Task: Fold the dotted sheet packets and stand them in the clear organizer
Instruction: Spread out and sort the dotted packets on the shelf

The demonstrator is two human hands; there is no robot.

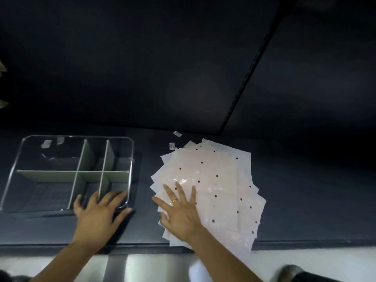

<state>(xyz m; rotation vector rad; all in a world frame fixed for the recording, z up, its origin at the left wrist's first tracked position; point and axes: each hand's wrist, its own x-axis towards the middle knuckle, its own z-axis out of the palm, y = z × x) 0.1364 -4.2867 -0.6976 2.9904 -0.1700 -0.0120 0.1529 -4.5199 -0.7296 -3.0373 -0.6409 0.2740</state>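
Seen from above on a dark table (305, 200): a fanned stack of pale dotted sheet packets (219, 188) at about 4 o'clock from the frame's centre, lying flat and unfolded, corners splayed out at differing angles, the lowest edge overhanging the table's near rim. Resting on the stack's 8 o'clock portion, the right hand (181, 216), released, fingers straight and spread, palm down on the top sheet, with a gold ring (175, 200) on one finger. At about 8 o'clock from centre, well apart from the stack, the clear organizer (18, 165), a shallow transparent tray with rounded corners, split by pale green dividers (50, 176) into six compartments, none holding a packet. Laid over the organizer's 5 o'clock corner, the left hand (97, 214), also released, fingers extended and spread, fingertips reaching past the near wall; whether touching the rim or only hovering cannot be told through the blur. At 12 o'clock from the stack, two small white tags (174, 140) lying on the table, apart from each other. Inside the organizer's far wall, two pale patches (52, 142), possibly labels or reflections, hard to tell.
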